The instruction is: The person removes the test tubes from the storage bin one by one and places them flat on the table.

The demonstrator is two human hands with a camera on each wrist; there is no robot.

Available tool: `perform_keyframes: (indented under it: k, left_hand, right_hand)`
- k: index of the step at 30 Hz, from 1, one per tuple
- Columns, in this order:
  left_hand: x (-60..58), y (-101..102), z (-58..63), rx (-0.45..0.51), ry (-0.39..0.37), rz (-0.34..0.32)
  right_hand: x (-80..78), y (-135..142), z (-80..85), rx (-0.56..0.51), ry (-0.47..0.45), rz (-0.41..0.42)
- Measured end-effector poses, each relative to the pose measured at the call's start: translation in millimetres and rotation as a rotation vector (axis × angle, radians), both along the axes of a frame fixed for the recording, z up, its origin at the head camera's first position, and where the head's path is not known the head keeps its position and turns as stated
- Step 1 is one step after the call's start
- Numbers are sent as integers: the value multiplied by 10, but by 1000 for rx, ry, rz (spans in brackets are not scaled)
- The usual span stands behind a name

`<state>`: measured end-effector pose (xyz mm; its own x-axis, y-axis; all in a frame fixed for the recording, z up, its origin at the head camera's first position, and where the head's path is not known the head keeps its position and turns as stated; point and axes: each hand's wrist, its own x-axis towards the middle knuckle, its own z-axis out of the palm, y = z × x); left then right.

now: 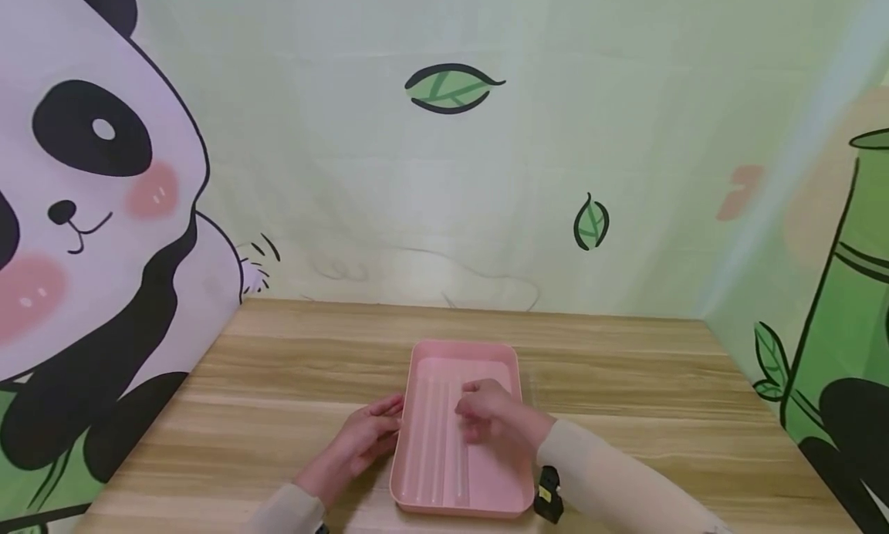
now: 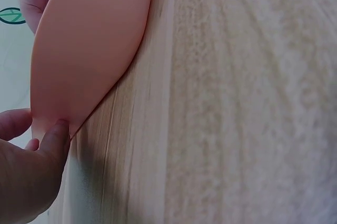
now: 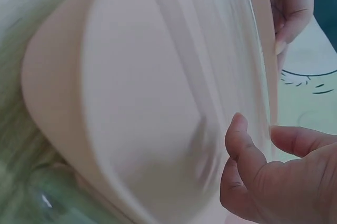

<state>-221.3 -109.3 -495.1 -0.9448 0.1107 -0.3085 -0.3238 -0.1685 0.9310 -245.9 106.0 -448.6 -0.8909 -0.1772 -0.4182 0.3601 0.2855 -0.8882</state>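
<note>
A pink tray [image 1: 496,472] lies lengthwise on the wooden table, with several clear tubes [image 1: 434,449] side by side in its left half. My right hand [image 1: 486,410] is over the tray beside the rightmost tube. In the right wrist view its thumb and loosely bent fingers [image 3: 239,134] stand apart near the tubes, with no pinch visible. My left hand [image 1: 368,437] rests against the tray's left side; in the left wrist view a fingertip [image 2: 60,129] touches the outer wall [image 2: 95,34] and another reaches the rim.
Another clear tube with a rounded end [image 3: 58,192] lies on the table just outside the tray's right wall. A small black device [image 1: 549,495] shows by the right sleeve. Behind the wooden table [image 1: 312,364] hangs a printed backdrop [image 1: 347,171] with a panda and leaves.
</note>
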Motion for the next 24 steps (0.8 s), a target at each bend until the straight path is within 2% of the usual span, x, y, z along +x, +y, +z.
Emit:
perform_keyframes:
  k: [10, 16, 24]
  left_hand:
    - [-10, 2, 30, 6, 25, -13]
    - [-2, 2, 16, 0, 19, 2]
    - [4, -4, -5, 9, 19, -8]
  right_hand:
    - [-21, -16, 181, -17, 20, -31]
    - [15, 50, 292, -73, 26, -36]
    - [62, 226, 423, -185, 22, 42]
